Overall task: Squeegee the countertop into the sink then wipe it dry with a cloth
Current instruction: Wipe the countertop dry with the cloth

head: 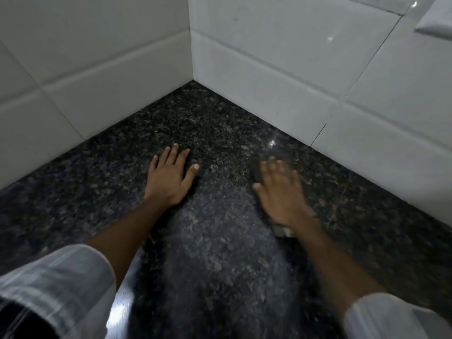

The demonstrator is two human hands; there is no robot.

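The dark speckled granite countertop (220, 241) fills the lower view and runs into a tiled corner. My left hand (170, 176) lies flat on the stone with its fingers apart and nothing in it. My right hand (281, 192) is blurred by motion and presses down on a dark cloth (256, 168). The cloth shows beyond the fingertips, and a paler bit of it sticks out by the wrist. A duller, hazy streak runs across the stone between my two forearms. Neither the sink nor a squeegee is in view.
White tiled walls (269, 57) meet at the corner behind the counter, closing it off at the back and on both sides. A pale ledge or object (437, 18) juts in at the top right. A bright reflection sits on the counter near the bottom left.
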